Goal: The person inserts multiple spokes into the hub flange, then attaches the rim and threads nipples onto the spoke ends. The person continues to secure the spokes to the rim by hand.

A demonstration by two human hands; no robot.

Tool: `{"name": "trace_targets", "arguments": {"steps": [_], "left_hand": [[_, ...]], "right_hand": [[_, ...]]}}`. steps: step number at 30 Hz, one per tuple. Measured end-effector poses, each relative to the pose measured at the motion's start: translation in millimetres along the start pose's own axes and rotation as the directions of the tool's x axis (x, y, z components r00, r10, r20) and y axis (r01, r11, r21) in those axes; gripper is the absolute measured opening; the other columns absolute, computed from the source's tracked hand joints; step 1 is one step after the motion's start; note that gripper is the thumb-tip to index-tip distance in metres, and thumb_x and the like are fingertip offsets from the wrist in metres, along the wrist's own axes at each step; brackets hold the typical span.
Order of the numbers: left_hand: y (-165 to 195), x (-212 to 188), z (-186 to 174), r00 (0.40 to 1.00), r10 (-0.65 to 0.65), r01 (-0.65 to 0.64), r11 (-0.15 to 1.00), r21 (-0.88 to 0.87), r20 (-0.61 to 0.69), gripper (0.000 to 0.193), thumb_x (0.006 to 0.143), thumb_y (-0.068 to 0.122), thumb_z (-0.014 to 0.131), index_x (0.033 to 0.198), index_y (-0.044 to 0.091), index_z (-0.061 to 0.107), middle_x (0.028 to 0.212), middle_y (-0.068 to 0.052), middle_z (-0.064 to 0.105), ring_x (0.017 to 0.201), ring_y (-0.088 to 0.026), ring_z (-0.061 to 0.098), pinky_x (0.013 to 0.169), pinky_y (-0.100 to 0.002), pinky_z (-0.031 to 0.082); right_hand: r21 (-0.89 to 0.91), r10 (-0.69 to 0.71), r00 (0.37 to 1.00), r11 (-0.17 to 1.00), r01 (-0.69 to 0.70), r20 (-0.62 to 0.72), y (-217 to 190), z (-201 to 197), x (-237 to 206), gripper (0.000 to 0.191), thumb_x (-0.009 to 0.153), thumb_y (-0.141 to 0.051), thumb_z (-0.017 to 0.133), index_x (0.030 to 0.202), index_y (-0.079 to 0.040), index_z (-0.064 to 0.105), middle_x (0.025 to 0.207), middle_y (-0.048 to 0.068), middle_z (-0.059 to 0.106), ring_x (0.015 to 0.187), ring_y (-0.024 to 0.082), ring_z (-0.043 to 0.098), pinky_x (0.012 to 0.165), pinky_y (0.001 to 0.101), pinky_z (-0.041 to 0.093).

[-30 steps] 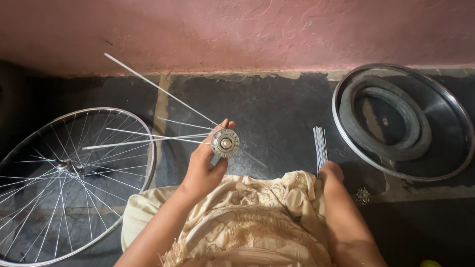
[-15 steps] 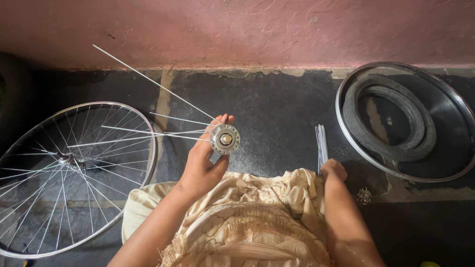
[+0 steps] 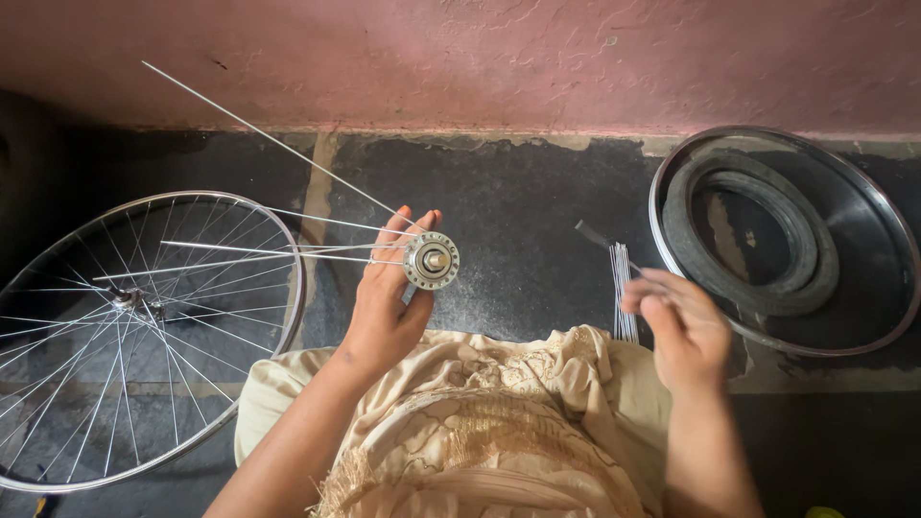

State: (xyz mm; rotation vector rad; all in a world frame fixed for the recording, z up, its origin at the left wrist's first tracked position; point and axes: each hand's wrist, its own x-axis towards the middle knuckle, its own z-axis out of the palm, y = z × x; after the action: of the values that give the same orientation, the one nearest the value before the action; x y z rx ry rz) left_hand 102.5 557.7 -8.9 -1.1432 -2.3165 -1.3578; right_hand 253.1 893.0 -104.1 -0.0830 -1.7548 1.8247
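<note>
- Head view looking down: we hold a small silver wheel hub (image 3: 431,260) in our left hand (image 3: 387,302), raised in front of our lap, with the fingers curled loosely around its back and the thumb beneath it.
- Several thin spokes (image 3: 288,251) already hang from the hub and fan out to the left; one long spoke (image 3: 269,139) points up toward the pink wall (image 3: 499,58).
- Our right hand (image 3: 681,326) has lifted off the floor since a second ago, when it rested low beside the spoke bundle (image 3: 624,288). Now it is blurred with motion, fingers pinched together; whether it has hold of a spoke, we cannot tell.
- The hub has also tilted slightly, so the long spoke sits lower than before. We judge this as the hub being readied for another spoke.
- Cream fabric (image 3: 480,432) covers our lap.
- A finished spoked wheel (image 3: 134,326) lies flat at left.
- A bare rim (image 3: 672,173) with a rubber tyre (image 3: 758,288) inside lies at right on the dark floor (image 3: 518,201).
</note>
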Motion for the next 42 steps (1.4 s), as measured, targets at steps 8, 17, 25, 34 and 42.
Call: {"name": "trace_targets", "arguments": {"steps": [8,17,25,34,42], "left_hand": [[2,-5,-3,0.994,0.105,-0.103,0.989,0.107,-0.011,0.069,0.076,-0.01,0.062,0.143,0.003,0.051,0.153,-0.015,0.053,0.151,-0.045,0.036,0.124,-0.052,0.031],[1,-10,4,0.994,0.109,-0.108,0.983,0.145,0.003,0.072,0.079,-0.009,0.063,0.148,0.003,0.048,0.153,-0.012,0.053,0.151,-0.043,0.036,0.126,-0.055,0.027],[1,-11,2,0.994,0.105,-0.104,0.973,0.206,0.006,0.073,0.078,-0.01,0.06,0.149,0.006,0.048,0.154,-0.009,0.052,0.151,-0.04,0.037,0.126,-0.055,0.025],[3,-14,1,0.995,0.1,-0.102,0.956,0.275,0.02,0.082,0.076,-0.013,0.058,0.153,0.012,0.047,0.156,-0.003,0.051,0.153,-0.035,0.036,0.126,-0.055,0.023],[1,-15,4,0.995,0.101,-0.103,0.956,0.275,0.021,0.08,0.078,-0.013,0.057,0.153,0.012,0.046,0.157,-0.002,0.051,0.153,-0.034,0.036,0.127,-0.055,0.023]], "right_hand": [[-0.374,-0.734,0.676,0.645,0.666,-0.063,-108,47,-37,0.03,0.115,-0.028,0.044,0.112,0.002,0.049,0.072,0.017,0.064,0.049,0.02,0.066,0.049,0.0316,0.054],[-0.372,-0.728,0.679,0.659,0.654,-0.096,-130,73,-41,0.032,0.11,-0.031,0.042,0.101,0.0,0.047,0.058,0.014,0.06,0.042,0.016,0.061,0.041,0.0299,0.051],[-0.395,-0.706,0.708,0.642,0.657,0.031,-139,74,-37,0.03,0.115,-0.023,0.043,0.103,0.003,0.054,0.073,0.018,0.067,0.058,0.02,0.071,0.055,0.0321,0.059],[-0.351,-0.708,0.705,0.651,0.673,0.04,-136,71,-34,0.027,0.112,-0.019,0.045,0.101,0.003,0.054,0.071,0.018,0.067,0.06,0.02,0.071,0.054,0.0321,0.059],[-0.298,-0.68,0.733,0.697,0.653,0.018,-128,66,-42,0.024,0.113,-0.014,0.046,0.102,0.004,0.056,0.076,0.02,0.068,0.058,0.019,0.072,0.058,0.0327,0.061]]}}
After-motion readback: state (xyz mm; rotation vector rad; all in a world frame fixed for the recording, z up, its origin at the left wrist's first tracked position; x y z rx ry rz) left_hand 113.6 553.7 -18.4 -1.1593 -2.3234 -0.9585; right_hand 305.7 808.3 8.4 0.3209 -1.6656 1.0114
